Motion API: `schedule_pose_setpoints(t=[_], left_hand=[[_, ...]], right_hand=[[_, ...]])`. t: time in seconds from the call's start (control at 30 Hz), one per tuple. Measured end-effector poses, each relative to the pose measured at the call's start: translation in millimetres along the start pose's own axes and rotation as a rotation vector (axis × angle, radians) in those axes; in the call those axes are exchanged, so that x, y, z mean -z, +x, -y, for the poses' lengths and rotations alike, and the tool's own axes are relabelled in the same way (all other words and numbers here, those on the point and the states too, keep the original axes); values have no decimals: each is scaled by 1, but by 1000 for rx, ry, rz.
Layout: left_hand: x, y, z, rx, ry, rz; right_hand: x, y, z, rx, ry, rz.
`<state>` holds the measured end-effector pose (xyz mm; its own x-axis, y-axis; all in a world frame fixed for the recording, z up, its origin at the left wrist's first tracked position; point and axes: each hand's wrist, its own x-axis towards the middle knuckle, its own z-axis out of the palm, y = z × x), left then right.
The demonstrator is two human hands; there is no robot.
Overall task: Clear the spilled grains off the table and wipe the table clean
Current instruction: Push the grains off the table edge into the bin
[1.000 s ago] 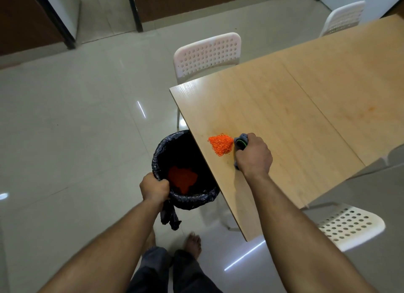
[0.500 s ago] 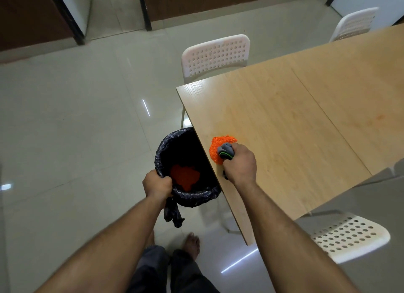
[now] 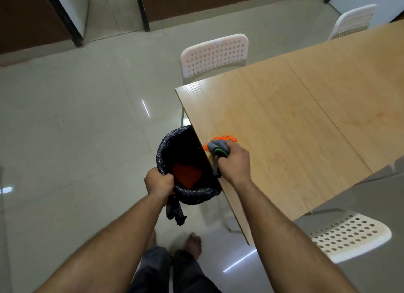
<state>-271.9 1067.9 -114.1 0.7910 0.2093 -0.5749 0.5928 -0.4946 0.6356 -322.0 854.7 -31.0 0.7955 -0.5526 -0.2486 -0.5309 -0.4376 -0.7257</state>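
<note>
The wooden counter (image 3: 284,122) runs out of view at the right, and its near-left edge hides part of the bin (image 3: 188,161) lined with a black bag, held just below that edge. Orange grains already lie in the bin's bottom. The left hand (image 3: 159,182) grips the bin's near rim. The right hand (image 3: 234,162) is closed around a grey cloth (image 3: 218,148) that covers most of the orange grains (image 3: 225,138) at the counter's left edge. A second ago the pile sat whole, farther from the edge; now it is spread thin beside the cloth.
</note>
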Motion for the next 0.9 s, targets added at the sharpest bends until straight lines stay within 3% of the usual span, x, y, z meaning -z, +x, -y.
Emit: schedule_pose_setpoints(t=[0.13, 0.23, 0.37, 0.6, 0.9], left_hand=[[-2, 2, -4, -8, 0, 3], [-3, 1, -7, 3, -25, 14], [-4, -1, -10, 12, -49, 27], [-8, -2, -12, 15, -76, 29], [-12, 3, -14, 16, -71, 27]], right_hand=[[39, 35, -9, -49, -37, -156], [58, 61, -15, -113, -84, -179], [58, 81, -18, -143, -158, -140], [25, 82, -18, -65, -132, 11], [10, 61, 2, 38, -175, 85]])
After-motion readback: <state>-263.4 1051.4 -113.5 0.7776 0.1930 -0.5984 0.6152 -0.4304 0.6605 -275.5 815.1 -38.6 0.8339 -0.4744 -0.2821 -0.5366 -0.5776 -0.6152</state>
